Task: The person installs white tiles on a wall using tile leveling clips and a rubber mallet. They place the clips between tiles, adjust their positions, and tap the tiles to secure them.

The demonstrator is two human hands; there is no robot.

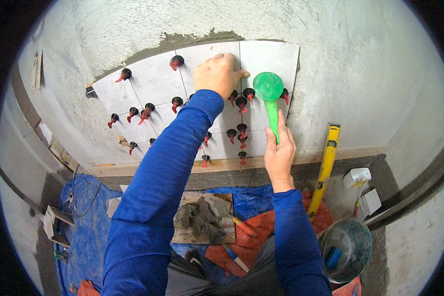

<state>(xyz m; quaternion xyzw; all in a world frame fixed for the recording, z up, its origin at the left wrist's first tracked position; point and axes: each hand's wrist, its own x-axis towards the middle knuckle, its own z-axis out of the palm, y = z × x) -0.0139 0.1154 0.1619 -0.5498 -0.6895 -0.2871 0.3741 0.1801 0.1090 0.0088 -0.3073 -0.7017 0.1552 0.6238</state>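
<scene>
My right hand [279, 153] is wrapped round the handle of a green mallet [268, 87], its round head up in front of the right-hand tile [269, 56]. Against the neighbouring light grey tile [202, 52], my left hand [215, 75] rests with its thumb apart, reaching to the joint between the two. What lies under the palm is hidden. Black levelling knobs with red handles [241, 103] stick out along the joints, several of them below and left of my hands. The tiles sit on the wall in rows, with grey mortar [167, 43] showing above their upper edge.
A yellow spirit level [324, 172] leans at the right, near a dark bucket [357, 241] with something blue inside. Below my arms, a heap of mortar [197, 219] lies on a board. Blue sheeting [89, 237] and an orange-red sheet [254, 237] cover parts of the floor.
</scene>
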